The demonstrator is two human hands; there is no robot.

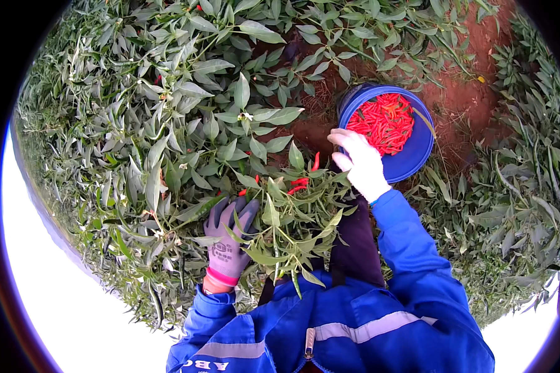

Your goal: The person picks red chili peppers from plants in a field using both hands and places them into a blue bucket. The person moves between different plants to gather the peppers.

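Note:
My left hand (229, 239), in a grey glove with a pink cuff, reaches into the pepper plant with its fingers stretched and apart among the leaves. Its fingertips are partly covered by foliage, close to a red chili pepper (242, 193). More red chilies (298, 185) hang just right of it on a leafy branch (274, 217) in front of my body. My right hand (362, 163), in a white glove, is at the near left rim of a blue bucket (410, 165). Its thumb and fingers are apart, with nothing visible between them. Picked red chilies (386, 121) lie inside the bucket.
Dense pepper plants (162, 105) with green leaves and small white flowers fill the left and far side. Reddish soil (470, 105) shows beyond the bucket. Another row of plants (529, 161) stands at the right. My dark trouser leg (358, 248) is below the bucket.

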